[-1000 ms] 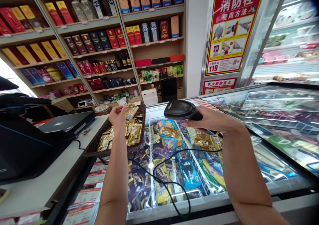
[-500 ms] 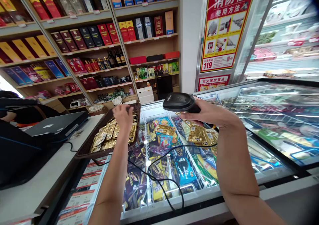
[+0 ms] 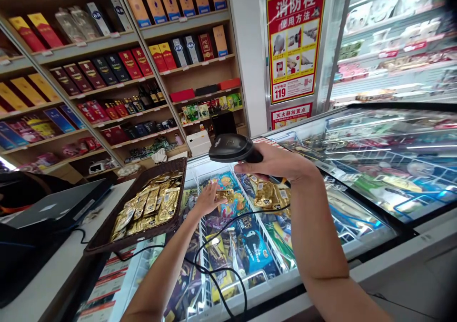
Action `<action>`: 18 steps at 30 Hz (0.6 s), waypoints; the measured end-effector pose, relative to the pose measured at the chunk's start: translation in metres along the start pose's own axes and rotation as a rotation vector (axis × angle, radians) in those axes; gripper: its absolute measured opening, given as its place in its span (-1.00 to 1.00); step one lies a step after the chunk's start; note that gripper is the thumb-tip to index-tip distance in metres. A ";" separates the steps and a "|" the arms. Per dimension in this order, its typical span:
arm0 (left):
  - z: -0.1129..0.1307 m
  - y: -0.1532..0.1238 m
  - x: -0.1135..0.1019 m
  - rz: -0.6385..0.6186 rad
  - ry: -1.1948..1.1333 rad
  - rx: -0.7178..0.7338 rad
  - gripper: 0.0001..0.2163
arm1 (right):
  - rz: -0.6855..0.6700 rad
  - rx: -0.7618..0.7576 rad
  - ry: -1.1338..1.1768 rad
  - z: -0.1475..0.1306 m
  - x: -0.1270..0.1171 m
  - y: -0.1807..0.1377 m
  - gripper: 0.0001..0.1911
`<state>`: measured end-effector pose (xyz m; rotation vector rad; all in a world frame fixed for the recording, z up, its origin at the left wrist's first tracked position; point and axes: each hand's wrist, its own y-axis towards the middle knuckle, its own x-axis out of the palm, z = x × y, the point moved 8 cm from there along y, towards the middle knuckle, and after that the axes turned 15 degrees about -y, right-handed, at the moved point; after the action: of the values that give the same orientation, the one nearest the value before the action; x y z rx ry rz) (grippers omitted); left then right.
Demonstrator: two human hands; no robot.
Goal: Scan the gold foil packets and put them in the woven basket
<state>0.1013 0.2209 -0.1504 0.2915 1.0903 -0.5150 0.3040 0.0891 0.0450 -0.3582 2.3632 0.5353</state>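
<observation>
Right hand point(image 3: 276, 160) grips the scanner point(image 3: 230, 148); left hand point(image 3: 208, 199) meets a gold packet point(image 3: 227, 196), closure indeterminable; pinching its edge should limit creasing.

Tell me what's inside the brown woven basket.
A pile of overlapping gold packets lies inside the basket, the top ones plainly visible. The packets cover whatever is beneath them, so the bottom of the pile and the floor under it can't be seen.

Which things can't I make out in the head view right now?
Head view:
Scanner: lower part mostly hidden by the right hand.
Gold packet: one end covered by the left hand; grip unclear.
Packets in the basket: fine print too small.
Dark machine: cut off by the left edge.
</observation>
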 end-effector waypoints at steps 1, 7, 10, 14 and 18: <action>0.001 0.000 -0.005 0.029 -0.006 -0.022 -0.30 | 0.001 -0.004 0.002 -0.001 0.000 0.000 -0.58; 0.025 -0.010 -0.035 0.124 -0.136 -0.044 -0.68 | 0.013 0.014 -0.007 -0.004 0.004 -0.001 -0.56; 0.030 -0.023 -0.075 0.252 -0.415 -0.015 -0.72 | 0.003 0.026 -0.018 -0.004 0.008 0.000 -0.55; 0.007 -0.047 -0.136 0.546 -0.739 -0.020 -0.69 | -0.028 0.038 -0.042 -0.008 0.019 0.005 -0.54; -0.018 -0.064 -0.169 0.739 -0.951 -0.006 -0.63 | -0.091 0.044 -0.014 -0.017 0.037 0.010 -0.54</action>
<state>-0.0071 0.2182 -0.0048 0.3620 0.0207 0.0494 0.2635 0.0862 0.0350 -0.4379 2.3288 0.4414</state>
